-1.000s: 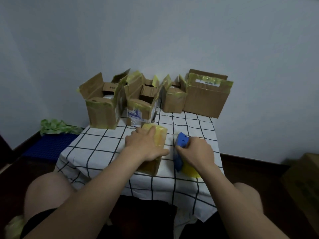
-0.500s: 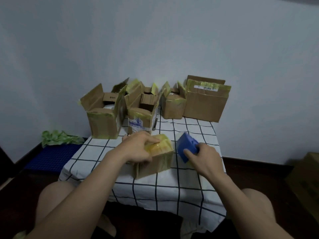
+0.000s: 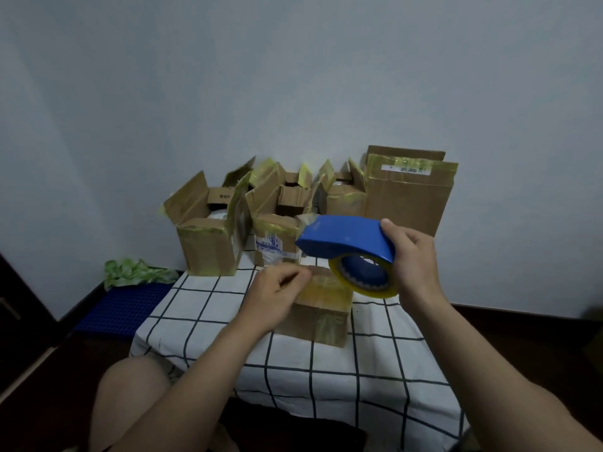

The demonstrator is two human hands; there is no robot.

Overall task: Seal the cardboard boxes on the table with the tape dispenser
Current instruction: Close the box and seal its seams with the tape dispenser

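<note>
A small closed cardboard box (image 3: 321,313) with yellowish tape on top sits in the middle of the checked table (image 3: 303,383). My left hand (image 3: 275,293) lies against the box's upper left corner with its fingers curled; whether it pinches tape I cannot tell. My right hand (image 3: 412,259) grips the blue tape dispenser (image 3: 346,238) by its rear end and holds it in the air above the box. The yellow tape roll (image 3: 367,278) hangs under the dispenser. Several open cardboard boxes (image 3: 208,230) stand in a row at the table's far edge.
A taller closed box (image 3: 408,197) stands at the back right against the wall. Left of the table, a blue mat (image 3: 125,308) with a green crumpled thing (image 3: 133,272) lies on the dark floor. My bare knees are below the table's front edge.
My right hand has lifted the dispenser off the table, up over the small box. My left hand has slid from the box's top to its upper left corner.
</note>
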